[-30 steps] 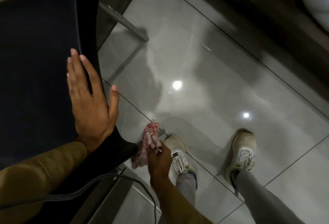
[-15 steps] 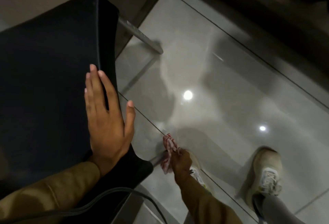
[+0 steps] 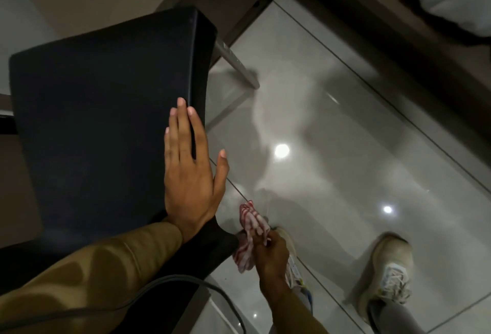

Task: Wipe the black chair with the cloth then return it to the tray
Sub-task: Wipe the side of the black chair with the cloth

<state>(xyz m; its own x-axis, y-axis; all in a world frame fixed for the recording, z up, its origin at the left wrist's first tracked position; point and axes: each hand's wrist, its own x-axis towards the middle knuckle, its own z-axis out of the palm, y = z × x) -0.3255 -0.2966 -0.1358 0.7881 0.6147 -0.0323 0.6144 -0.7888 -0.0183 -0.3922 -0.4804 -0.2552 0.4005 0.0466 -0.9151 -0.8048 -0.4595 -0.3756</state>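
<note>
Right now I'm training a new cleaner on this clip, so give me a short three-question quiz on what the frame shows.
1. True or false: the left hand lies flat and open on the black chair.
2. Which hand holds the red-and-white cloth?
A. left
B. right
C. both
3. Fill in: the cloth is held low beside the chair's near corner, above the glossy tiled ____.

Key:
1. True. The palm rests near the seat's right edge, fingers extended.
2. B. The right hand grips the bunched cloth.
3. Floor. No tray shows in this view, so the return step is not yet done.
</note>
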